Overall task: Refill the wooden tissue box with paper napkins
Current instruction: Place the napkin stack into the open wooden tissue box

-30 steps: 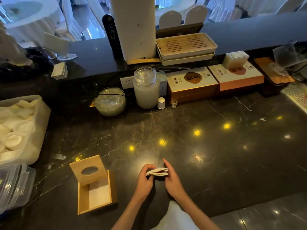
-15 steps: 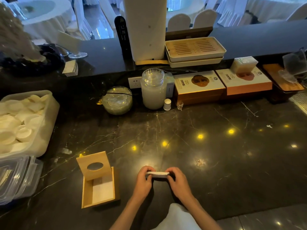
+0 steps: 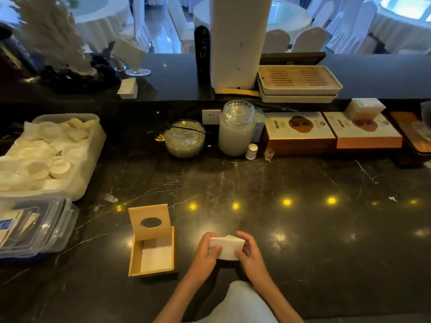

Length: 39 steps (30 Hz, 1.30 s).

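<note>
The wooden tissue box (image 3: 135, 257) sits open on the black marble counter, left of my hands. Its lid (image 3: 150, 221), with an oval slot, stands upright at the far side. White napkins lie flat in the bottom of the box. I hold a small stack of white paper napkins (image 3: 227, 248) between both hands just above the counter, its flat face turned toward me. My left hand (image 3: 206, 251) grips its left end and my right hand (image 3: 248, 251) grips its right end. The stack is about a hand's width right of the box.
A plastic bin of white cups (image 3: 46, 157) and a clear lidded container (image 3: 35, 227) stand at the left. A round glass bowl (image 3: 185, 138), a glass jar (image 3: 235, 129), two flat gift boxes (image 3: 300, 134) and stacked trays (image 3: 298, 82) line the back.
The napkin stack was edge-on between my fingers; now it is turned so its flat face shows. Both hands kept hold of it near the same spot.
</note>
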Available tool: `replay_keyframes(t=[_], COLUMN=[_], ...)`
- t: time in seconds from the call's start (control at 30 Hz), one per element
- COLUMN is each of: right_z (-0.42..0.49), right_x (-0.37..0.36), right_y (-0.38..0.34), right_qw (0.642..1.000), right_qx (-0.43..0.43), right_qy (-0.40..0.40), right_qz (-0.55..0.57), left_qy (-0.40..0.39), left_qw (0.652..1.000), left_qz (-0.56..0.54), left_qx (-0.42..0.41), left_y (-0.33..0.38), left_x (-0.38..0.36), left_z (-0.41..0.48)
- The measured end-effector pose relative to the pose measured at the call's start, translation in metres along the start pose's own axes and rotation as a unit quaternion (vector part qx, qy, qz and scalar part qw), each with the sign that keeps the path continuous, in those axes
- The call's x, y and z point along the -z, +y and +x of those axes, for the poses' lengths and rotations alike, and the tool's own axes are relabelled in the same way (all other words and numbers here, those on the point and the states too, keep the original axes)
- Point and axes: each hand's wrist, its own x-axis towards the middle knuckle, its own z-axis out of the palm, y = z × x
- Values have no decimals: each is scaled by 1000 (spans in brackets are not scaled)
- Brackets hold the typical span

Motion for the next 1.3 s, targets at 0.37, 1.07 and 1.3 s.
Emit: replay_keyframes(t=[0.37,1.07,1.3], right_z=[-12,-15,8], right_x=[-73,-210,-218], right_y=[-48,-17,-66], right_qw=[975,982,929], right_qx=[-31,-120,18], right_qy=[-164,-69,-148], right_qz=[-146,130,-338], left_qy=[-3,31,27], left_qw=[1000,995,991], left_qz=[-4,-63,-103], left_qx=[16,77,77], left_y=[28,-56,-62], left_x=[95,207,213], left_z=[-55,-76,-70])
